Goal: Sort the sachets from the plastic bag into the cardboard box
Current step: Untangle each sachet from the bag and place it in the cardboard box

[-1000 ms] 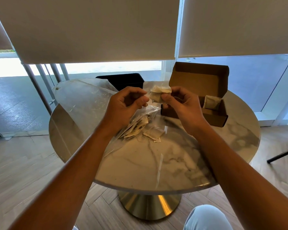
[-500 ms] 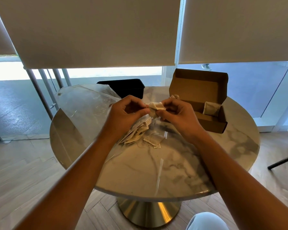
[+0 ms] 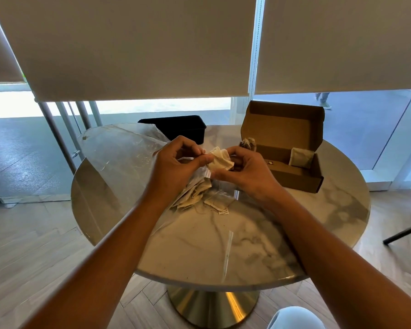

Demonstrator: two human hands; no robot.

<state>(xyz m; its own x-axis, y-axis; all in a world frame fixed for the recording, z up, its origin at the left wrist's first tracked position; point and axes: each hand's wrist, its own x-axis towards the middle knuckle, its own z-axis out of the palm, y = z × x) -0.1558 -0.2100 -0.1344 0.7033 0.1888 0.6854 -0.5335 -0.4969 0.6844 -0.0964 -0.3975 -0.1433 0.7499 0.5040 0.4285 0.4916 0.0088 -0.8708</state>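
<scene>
A pale sachet is held above the table between both hands. My left hand pinches its left edge with thumb and forefinger. My right hand grips its right side with curled fingers, and a darker sachet sticks up behind those fingers. Below the hands, a pile of sachets lies inside the clear plastic bag, with one sachet and its tag near the bag's mouth. The open cardboard box stands to the right and holds one upright sachet.
Everything rests on a round marble table with a brass pedestal. A black chair back stands behind the far edge. Roller blinds hang over the glass wall beyond. A thin black leg crosses the wooden floor at right.
The sachet has come down from in front of the box lid to a lower spot between both hands. The camera view has tipped down a little.
</scene>
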